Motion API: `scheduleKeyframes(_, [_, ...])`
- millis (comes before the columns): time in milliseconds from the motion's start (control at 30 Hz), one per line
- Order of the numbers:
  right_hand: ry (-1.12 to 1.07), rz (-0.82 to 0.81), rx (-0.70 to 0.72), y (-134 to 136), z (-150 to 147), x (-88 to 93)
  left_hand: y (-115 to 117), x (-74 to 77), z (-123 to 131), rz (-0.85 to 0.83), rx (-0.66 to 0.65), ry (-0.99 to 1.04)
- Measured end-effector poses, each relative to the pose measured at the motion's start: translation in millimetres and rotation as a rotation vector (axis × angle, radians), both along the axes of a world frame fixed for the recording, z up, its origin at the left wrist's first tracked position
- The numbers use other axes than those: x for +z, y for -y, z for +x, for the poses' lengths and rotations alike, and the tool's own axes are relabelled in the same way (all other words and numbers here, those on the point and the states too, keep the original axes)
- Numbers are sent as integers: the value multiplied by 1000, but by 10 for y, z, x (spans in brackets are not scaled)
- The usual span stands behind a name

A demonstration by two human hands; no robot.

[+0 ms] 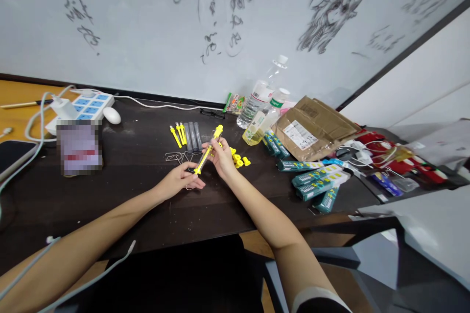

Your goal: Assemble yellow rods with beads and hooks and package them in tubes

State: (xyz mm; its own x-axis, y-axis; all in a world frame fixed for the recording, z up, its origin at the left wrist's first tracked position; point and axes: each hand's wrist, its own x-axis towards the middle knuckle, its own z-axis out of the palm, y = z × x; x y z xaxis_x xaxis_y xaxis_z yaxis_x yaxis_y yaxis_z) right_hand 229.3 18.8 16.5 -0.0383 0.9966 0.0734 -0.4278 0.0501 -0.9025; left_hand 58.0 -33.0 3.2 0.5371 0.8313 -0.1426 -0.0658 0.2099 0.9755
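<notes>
Between my two hands is a slim clear tube with yellow ends (204, 157), held at a slant. My left hand (182, 177) pinches its lower end, and my right hand (222, 157) grips it near the upper end. Just beyond lie several yellow rods (176, 137) and several empty clear tubes (193, 136), side by side. Bent metal wire pieces (175, 157) rest behind my left hand. To the right of my right hand is a loose pile of small yellow caps (239, 160), partly hidden by that hand.
Two plastic bottles (257, 126), a snack packet (234, 103) and glasses (212, 114) stand or lie at the back. Cardboard packaging (312, 124) and green boxes (316, 181) are on the right. On the left are a power strip (88, 107), a white mouse (111, 115) and cables.
</notes>
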Motion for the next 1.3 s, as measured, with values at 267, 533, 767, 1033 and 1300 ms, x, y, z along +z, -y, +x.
scheduleKeyframes(267, [13,23,-46,-30,37,26,1,-19,-16,10,-50,-57])
scheduleKeyframes(533, [-27,26,-111,-87,150,124,-37,17,-27,97,-123,-86])
scheduleKeyframes(767, [50,3,38,26,-34,-13,-22,12,-24,81,-53,-84])
scheduleKeyframes(1033, [17,15,-122,-99,146,81,-33,-35,-8,143,-130,-89])
scheduleKeyframes(1300, [44,-4,28,-3,-1,35,-20,-28,-6,178,-148,-100])
